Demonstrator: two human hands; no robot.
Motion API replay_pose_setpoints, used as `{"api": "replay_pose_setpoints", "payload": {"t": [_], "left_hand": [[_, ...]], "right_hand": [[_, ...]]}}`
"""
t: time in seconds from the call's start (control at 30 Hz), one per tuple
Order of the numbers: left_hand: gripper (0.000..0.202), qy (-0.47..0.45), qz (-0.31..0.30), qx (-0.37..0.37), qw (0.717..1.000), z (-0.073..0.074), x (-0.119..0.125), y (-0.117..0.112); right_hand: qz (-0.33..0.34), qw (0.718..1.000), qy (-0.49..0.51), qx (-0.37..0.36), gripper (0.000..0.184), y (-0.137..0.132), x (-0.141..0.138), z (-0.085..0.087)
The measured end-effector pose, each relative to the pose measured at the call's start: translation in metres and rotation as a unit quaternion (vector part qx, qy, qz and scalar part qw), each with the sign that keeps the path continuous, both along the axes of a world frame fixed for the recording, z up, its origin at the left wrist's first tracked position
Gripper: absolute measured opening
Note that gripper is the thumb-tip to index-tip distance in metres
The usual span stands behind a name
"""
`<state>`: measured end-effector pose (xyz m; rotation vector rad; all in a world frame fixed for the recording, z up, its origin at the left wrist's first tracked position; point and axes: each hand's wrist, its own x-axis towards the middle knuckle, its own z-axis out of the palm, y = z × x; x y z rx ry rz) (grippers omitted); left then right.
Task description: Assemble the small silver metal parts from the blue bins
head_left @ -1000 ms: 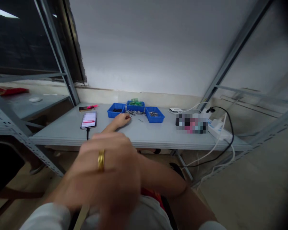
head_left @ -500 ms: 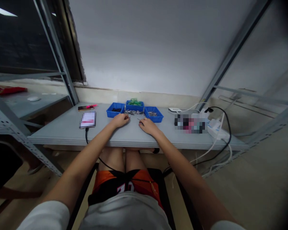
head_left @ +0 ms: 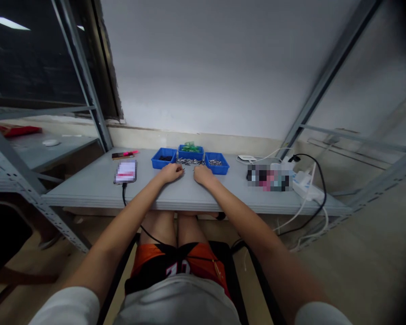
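Observation:
Both my hands rest on the grey table [head_left: 88, 183], just in front of a loose pile of small metal parts [head_left: 188, 161]. My left hand [head_left: 172, 172] has its fingers curled together, pinching something small I cannot make out. My right hand [head_left: 202, 174] is curled too, its fingertips near a thin metal piece beside the pile. Behind the pile stand three blue trays: a left tray [head_left: 163, 158] with dark parts, a middle tray [head_left: 190, 150] with green parts, and a right tray [head_left: 217, 163] with metal parts.
A phone [head_left: 125, 172] on a cable lies at the left, with a pink marker [head_left: 128, 154] behind it. A power strip [head_left: 304, 184] with white and black cables sits at the right. Metal shelf posts stand on both sides; a wall lies behind.
My right hand came down from close to the camera onto the table, then slid left toward the pile. My left hand stayed by the pile and closed its fingers.

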<state>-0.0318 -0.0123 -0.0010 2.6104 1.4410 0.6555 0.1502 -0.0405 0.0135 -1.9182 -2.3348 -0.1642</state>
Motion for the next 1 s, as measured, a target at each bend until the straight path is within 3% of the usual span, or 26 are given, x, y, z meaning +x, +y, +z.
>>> {"api": "replay_pose_setpoints", "payload": {"t": [0.27,0.43,0.5,0.67,0.9,1.0], "left_hand": [[0.030,0.002,0.006,-0.007,1.000,0.004,0.001,-0.005],[0.029,-0.001,0.011,-0.014,1.000,0.004,0.001,-0.006],[0.030,-0.001,0.009,-0.011,1.000,0.004,0.001,-0.006],[0.030,0.002,0.005,-0.012,1.000,0.004,0.000,-0.006],[0.029,-0.004,-0.001,-0.008,1.000,0.003,0.000,-0.005],[0.029,-0.004,0.002,-0.008,1.000,0.004,0.001,-0.006]], "right_hand": [[-0.051,0.999,-0.019,0.002,0.037,0.004,-0.019,0.003],[0.008,0.984,-0.007,0.177,0.037,0.004,-0.008,0.008],[-0.009,0.977,0.011,0.211,0.036,0.004,0.001,0.010],[-0.098,0.984,0.040,0.145,0.039,0.007,0.019,0.007],[-0.095,0.983,0.055,0.146,0.037,0.001,0.020,0.006],[-0.083,0.977,0.060,0.187,0.034,-0.003,0.013,0.008]]}}
